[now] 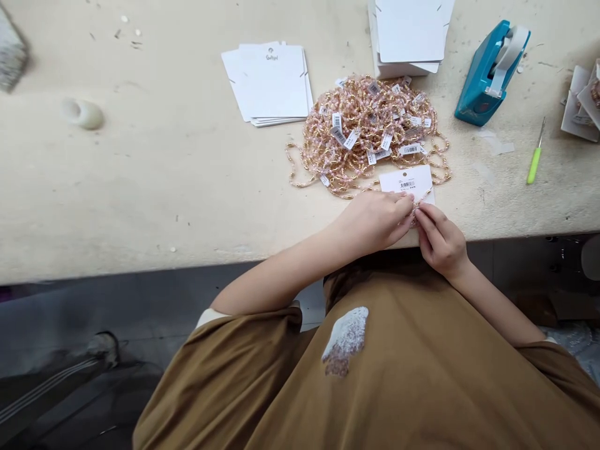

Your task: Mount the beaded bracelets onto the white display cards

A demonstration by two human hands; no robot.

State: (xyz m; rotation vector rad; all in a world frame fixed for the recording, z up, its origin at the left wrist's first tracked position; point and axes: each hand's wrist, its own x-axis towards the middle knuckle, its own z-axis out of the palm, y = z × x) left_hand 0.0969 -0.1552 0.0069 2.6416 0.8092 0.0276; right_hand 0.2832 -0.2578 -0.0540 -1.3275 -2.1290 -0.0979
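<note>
A white display card (398, 177) with a barcode lies at the table's front edge, just below a heap of pink and gold beaded strands (347, 159). My left hand (379, 214) rests over the card's lower left part, with thumb and fingers pinched together. My right hand (440, 239) meets it at the card's lower right corner, also in a pinch. Between the fingertips is a beaded strand (424, 195) that runs up across the card. The fingers cover most of the held part. Small barcode tags hang on many strands of the heap.
White cards (276, 87) lie left of the heap, and a taller card stack (412, 34) stands behind it. To the right are a blue tape dispenser (482, 87), a green-handled pointed tool (534, 164) and carded pieces (579, 112). A whitish ring-shaped object (89, 116) lies left.
</note>
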